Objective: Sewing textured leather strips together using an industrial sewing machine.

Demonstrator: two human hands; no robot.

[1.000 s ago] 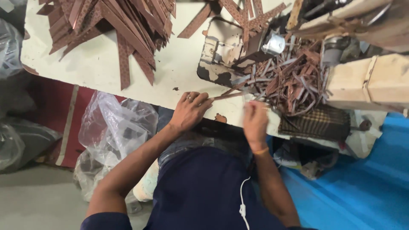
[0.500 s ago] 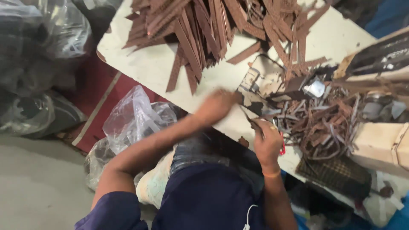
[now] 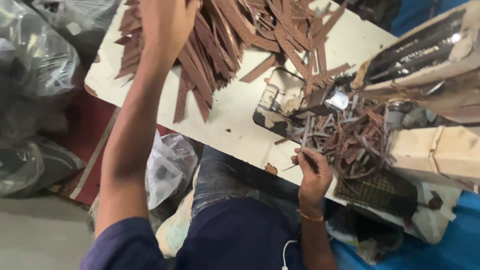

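The left hand (image 3: 167, 22) lies on the brown strips (image 3: 225, 40); its grip is hidden. The right hand (image 3: 312, 175) pinches a thin strip (image 3: 305, 137) at the table (image 3: 235, 107) edge.

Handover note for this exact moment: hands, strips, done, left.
Left hand: stretched out over the big pile of brown strips at the far end of the white table; grip not visible.
Right hand: at the near table edge, pinching thin strips.
Tangled scrap heap lies right of it.
Done and left: cannot tell from the pictures.
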